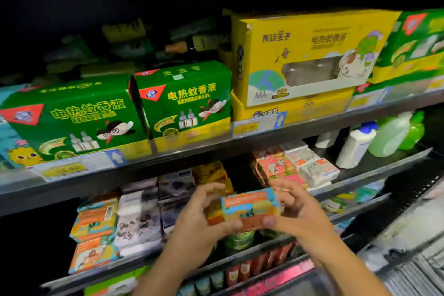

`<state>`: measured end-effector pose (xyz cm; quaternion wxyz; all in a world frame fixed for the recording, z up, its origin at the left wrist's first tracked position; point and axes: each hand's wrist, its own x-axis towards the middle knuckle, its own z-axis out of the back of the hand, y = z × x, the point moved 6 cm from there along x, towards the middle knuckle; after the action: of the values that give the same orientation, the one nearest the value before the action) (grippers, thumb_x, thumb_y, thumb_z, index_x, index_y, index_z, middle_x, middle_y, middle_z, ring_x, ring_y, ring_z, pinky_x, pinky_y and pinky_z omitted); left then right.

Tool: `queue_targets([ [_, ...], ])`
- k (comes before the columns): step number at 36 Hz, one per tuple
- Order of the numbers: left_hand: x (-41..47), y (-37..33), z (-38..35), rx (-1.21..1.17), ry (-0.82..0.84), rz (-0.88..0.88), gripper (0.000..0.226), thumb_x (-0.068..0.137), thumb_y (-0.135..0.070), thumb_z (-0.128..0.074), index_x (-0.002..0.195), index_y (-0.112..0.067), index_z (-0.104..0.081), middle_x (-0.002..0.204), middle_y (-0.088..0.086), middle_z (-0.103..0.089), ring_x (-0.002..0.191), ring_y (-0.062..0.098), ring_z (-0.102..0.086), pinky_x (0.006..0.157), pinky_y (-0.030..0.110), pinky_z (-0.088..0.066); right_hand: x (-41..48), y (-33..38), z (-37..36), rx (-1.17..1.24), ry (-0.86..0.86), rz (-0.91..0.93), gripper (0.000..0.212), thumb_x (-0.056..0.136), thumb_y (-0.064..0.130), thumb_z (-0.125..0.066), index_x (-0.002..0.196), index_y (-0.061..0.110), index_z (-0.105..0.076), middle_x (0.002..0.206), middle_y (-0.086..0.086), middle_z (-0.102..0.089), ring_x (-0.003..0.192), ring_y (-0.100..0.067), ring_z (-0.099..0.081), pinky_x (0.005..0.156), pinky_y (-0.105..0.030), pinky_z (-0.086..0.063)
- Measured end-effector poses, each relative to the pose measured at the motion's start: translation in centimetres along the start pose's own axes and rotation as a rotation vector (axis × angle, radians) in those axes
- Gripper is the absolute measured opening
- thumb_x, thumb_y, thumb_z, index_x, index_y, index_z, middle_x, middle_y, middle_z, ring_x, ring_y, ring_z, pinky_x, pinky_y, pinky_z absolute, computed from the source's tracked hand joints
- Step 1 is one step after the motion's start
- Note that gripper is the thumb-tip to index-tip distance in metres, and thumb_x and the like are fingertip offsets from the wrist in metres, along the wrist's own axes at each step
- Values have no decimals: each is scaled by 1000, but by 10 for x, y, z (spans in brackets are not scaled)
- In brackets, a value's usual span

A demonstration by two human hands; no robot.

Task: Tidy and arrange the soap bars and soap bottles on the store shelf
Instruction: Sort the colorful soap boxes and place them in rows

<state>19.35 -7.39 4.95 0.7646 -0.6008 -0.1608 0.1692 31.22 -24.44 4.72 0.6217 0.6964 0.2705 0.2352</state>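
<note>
Before the shelf (240,251), left hand (204,216) and right hand (296,209) pinch soap bar (249,208).

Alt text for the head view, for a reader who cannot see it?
The left hand and right hand hold an orange-and-blue soap box before stacked soap bars. Green boxes and a yellow box sit above; bottles stand at right.

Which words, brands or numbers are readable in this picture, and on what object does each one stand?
"电热蚊香液": front of the left green box.
"电热蚊香液": front of the middle green box.
"青蛙王子": yellow box, upper left of its front.
"电热蚊香液": the same yellow box, upper right.
Too blurred to read: the price tags on the shelf edge and the print on the orange soap bar.
</note>
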Motion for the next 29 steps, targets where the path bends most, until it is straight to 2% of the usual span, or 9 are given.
queue_targets([
  [3,3,11,-25,110,111,65,68,69,-37,-90,116,-60,-47,116,-20,-64,110,1,-62,90,32,-55,8,3,3,91,-7,33,70,46,12,-97,109,23,-69,101,-16,-72,90,-28,-71,70,-37,-60],
  [7,1,25,-56,-109,156,118,67,72,-6,-87,127,-25,-53,119,-3,-71,110,16,-68,93,37,-55,10,1,-14,-45,39,72,69,36,21,-101,99,33,-75,98,-6,-73,87,-15,-71,72,-25,-56],
  [10,3,35,-57,-218,137,178,77,60,-16,-94,126,-22,-54,120,5,-70,111,26,-67,98,50,-53,12,5,-5,-117,23,79,56,46,9,-98,95,23,-76,95,-4,-74,82,-10,-71,67,-20,-54],
  [14,12,28,-45,-395,-9,216,72,51,-13,-92,114,-9,-58,98,10,-68,87,23,-67,75,36,-56,17,11,18,3,5,-55,39,64,4,-80,102,8,-72,81,-1,-75,72,-10,-69,60,-20,-53],
  [18,16,10,-43,-487,-187,366,33,83,-21,-78,108,-14,-59,93,15,-71,59,26,-65,41,27,-47,21,-7,23,-75,70,-320,44,72,40,-86,97,5,-77,82,-11,-71,67,-23,-60,53,-26,-39],
  [22,20,15,-43,-270,-58,481,22,101,-35,-54,115,-17,-56,75,11,-72,42,20,-55,31,20,-29,24,-22,27,-236,88,-535,40,91,46,-67,98,7,-74,61,-7,-65,45,-16,-45,48,-26,-24],
  [25,24,18,-42,-198,-1,507,25,103,-39,-50,119,-20,-54,87,12,-74,47,20,-59,34,20,-30,27,-25,25,-195,134,-550,33,97,41,-61,107,10,-68,70,-9,-73,46,-17,-50,40,-23,-27],
  [27,27,16,-41,-199,7,489,27,102,-39,-51,122,-21,-54,99,13,-74,62,25,-67,40,24,-44,30,-23,22,-108,142,-530,26,97,34,-63,115,15,-62,90,-12,-77,51,-21,-59,36,-22,-37],
  [29,30,12,-42,-296,-17,451,29,100,-37,-55,122,-19,-56,110,13,-72,86,30,-73,60,35,-60,36,-22,20,23,149,-512,20,98,26,-62,116,19,-58,102,-14,-76,60,-29,-68,40,-25,-49],
])
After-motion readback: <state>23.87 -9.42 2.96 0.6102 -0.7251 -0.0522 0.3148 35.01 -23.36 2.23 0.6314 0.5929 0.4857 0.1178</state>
